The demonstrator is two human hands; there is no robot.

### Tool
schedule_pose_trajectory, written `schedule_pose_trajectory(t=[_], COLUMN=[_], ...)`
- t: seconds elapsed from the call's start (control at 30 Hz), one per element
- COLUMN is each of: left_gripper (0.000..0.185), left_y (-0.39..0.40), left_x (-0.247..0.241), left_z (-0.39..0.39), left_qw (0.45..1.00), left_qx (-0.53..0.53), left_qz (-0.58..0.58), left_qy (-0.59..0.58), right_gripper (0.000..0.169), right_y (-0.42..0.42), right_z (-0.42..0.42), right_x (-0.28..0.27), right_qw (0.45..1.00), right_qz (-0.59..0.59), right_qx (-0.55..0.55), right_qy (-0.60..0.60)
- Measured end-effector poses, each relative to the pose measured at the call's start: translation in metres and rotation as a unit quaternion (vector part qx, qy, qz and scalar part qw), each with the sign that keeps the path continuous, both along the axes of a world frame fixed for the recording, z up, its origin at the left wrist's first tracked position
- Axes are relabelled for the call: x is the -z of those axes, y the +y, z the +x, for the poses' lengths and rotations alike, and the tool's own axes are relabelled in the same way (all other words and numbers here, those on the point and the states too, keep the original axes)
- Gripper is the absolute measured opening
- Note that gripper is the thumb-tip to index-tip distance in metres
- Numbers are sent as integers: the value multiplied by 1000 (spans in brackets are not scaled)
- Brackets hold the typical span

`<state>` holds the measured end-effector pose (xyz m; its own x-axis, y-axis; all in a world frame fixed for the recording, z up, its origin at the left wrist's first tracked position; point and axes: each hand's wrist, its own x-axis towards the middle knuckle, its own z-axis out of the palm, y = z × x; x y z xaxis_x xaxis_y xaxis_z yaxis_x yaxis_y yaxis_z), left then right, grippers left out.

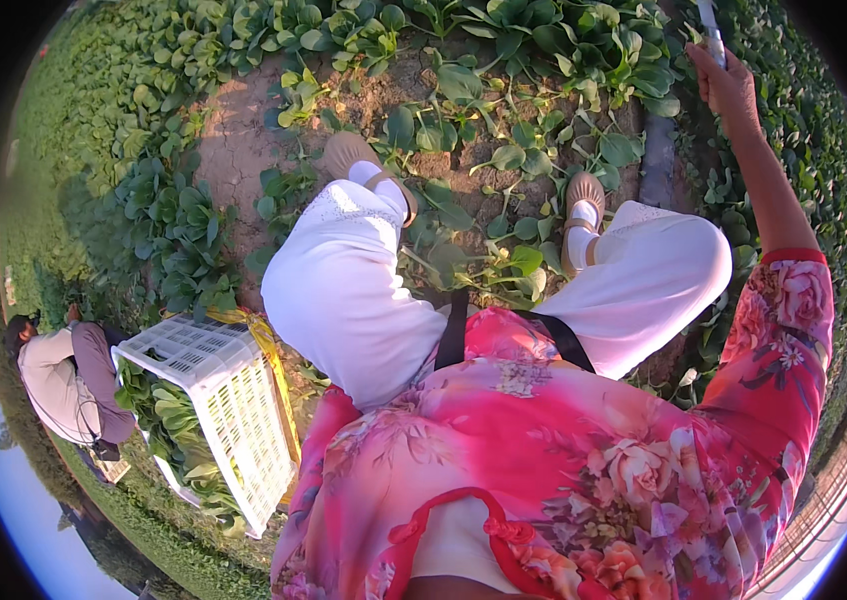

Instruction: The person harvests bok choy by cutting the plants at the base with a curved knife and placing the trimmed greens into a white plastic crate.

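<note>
At the upper right my right hand [727, 86] is closed around the silvery handle of a tool [714, 45]; its far end runs out of the picture, so its kind cannot be told. It is raised over the leafy plants at the right. My left hand is out of view. Before me, around my shoes, cut or loose green leaves [507, 157] lie on brown soil. A row of standing leafy greens [573, 37] borders the bare soil at the top. To my left, a white plastic crate [243, 397] holds many leafy greens [179, 424].
A co-worker [67, 375] crouches beyond the crate at the far left. Yellow strapping [277, 375] runs along the crate. A dark strip [657, 161] lies between the plants at the right. Dense greens [115, 97] cover the upper left.
</note>
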<state>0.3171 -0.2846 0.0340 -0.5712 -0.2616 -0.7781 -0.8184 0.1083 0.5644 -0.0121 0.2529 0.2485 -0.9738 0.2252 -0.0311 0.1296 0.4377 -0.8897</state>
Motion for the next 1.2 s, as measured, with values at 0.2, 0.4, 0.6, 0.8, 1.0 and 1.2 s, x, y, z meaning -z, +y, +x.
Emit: schedule_pose_trajectory(t=[0.2,0.4,0.6,0.8,1.0,1.2], left_gripper=[57,53,50,46,42,39], left_y=[69,124,129,132,108,74], left_x=[42,145,211,225,212,189], left_z=[-273,-399,-424,-425,-412,-392], left_qw=[918,841,825,812,794,767], left_qx=[310,455,487,531,572,625], left_qz=[-209,-292,-283,-232,-186,-133], left_qy=[136,36,-44,-69,-87,-64], right_gripper=[23,15,19,18,18,17], right_y=[3,-46,-100,-111,-11,39], right_z=[-11,-97,-235,-295,-259,-184], right_x=[66,100,168,181,155,62], right_qw=[992,983,950,948,981,968], right_qz=[-75,-115,-258,-263,-88,-14], right_qx=[-26,-45,-118,-79,25,197], right_qy=[-98,-134,-133,-161,-173,-154])
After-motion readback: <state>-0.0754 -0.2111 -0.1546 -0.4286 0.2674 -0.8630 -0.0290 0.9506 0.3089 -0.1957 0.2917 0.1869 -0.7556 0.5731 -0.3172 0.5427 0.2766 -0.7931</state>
